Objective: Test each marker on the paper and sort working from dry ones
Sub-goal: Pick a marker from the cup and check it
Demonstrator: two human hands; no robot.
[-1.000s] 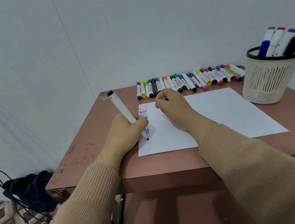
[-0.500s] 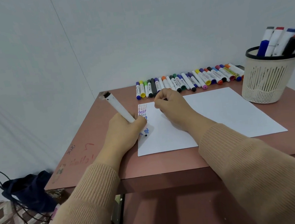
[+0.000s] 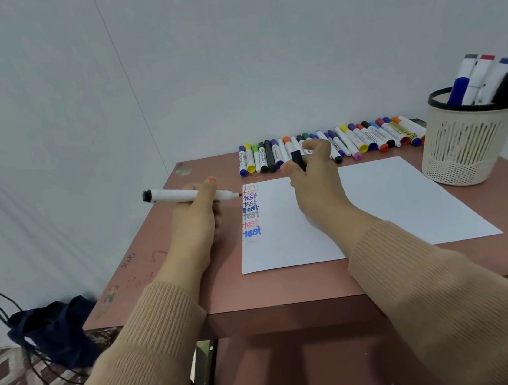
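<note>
Just left of the white rectangular sheet of paper, the left hand hovered above the reddish-brown tabletop. Its fingers were curled round the barrel of a white marker with a black end plug. The marker lay nearly level: the black end stuck out to the left of the fingers, and the uncapped tip stuck out to their right. That tip stood just beside the paper's far left corner, next to the topmost word in a column of coloured "test" words. Whether the tip touched the sheet I could not tell.

The right hand was raised above the far edge of the paper. Its thumb and fingers pinched a small black marker cap, held upright. Just beyond these fingers, and partly hidden by them, a long row of capped markers in many colours lay side by side along the back of the tabletop. Well to the right of both hands stood a cream slotted plastic basket with a black rim, touching the paper's far right corner. Several thicker markers stood in it.
</note>
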